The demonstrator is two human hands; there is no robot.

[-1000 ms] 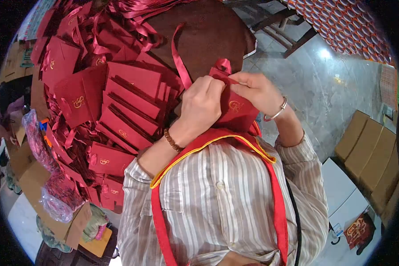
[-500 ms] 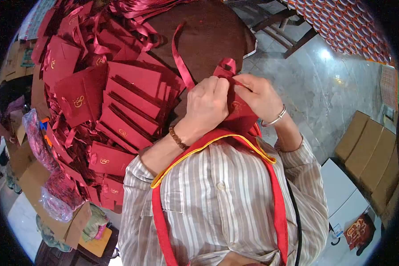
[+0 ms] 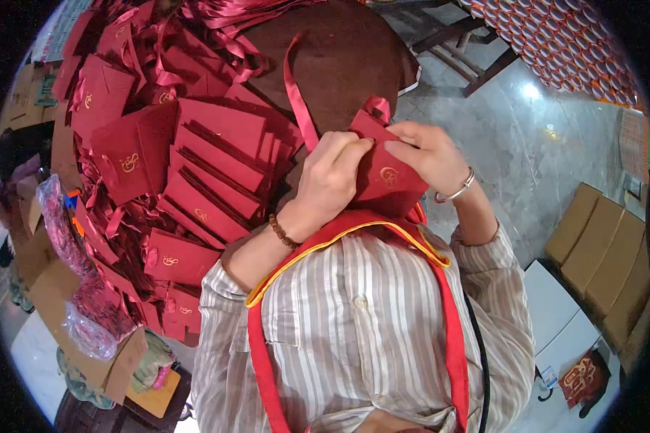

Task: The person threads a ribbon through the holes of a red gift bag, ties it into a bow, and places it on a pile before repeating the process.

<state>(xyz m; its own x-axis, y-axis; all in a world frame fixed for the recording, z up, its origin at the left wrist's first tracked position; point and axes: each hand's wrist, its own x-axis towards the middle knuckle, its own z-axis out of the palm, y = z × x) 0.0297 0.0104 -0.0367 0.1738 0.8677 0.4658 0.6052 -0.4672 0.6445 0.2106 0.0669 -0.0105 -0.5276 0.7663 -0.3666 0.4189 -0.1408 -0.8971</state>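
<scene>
A small dark-red gift bag (image 3: pixel 391 189) with a gold logo is held upright before my chest. My left hand (image 3: pixel 330 173), wearing a beaded bracelet, is closed, its fingertips pinching the bag's upper left side. At the upper right edge my right hand (image 3: pixel 430 157), with a silver bangle, grips the bag between thumb and fingers. A looped red ribbon (image 3: pixel 378 108) sticks up above the bag's top. Another length of satin ribbon (image 3: pixel 296 94) trails over the brown table near my left hand. What my left fingertips cover is hidden.
Stacked red gift bags (image 3: pixel 220 162) and a loose heap of more fill the left side of the brown table (image 3: pixel 339 54). Cardboard (image 3: pixel 596 245) lies at right on the floor. A wooden stool (image 3: pixel 477 65) stands beyond. Plastic-wrapped items (image 3: pixel 87 289) lie at far left.
My hands have moved slightly apart, the left one down and left, the right one a little rightward. More of the bag's front and its gold logo now shows.
</scene>
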